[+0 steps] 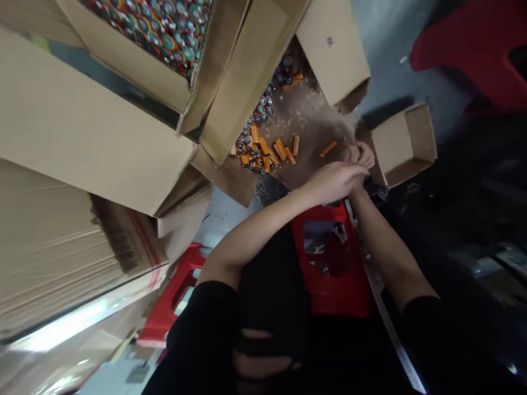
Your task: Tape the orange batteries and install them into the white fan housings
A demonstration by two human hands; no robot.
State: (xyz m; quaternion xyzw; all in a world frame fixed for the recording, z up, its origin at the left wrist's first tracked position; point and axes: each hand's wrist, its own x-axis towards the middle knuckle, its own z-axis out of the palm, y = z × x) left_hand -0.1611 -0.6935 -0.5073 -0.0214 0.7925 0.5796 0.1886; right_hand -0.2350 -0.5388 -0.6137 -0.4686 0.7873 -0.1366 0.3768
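Cardboard box (304, 118): open, crowded by other boxes (82, 126); orange cells (263, 153) cover part of its floor.
Left hand (335, 180): curled over the right, contents hidden.
Right hand (360, 153): fingers bent at the box edge; grip unclear.
Stool (329, 263): red plastic, beneath the forearms.
Small box (405, 145): open, beside the hands.

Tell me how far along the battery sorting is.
Done: hard to tell; the small carton looks empty. In hand: both hands, left hand and right hand, meet beside it; what they hold is hidden. Left: loose orange cells in the open box and a full tray.
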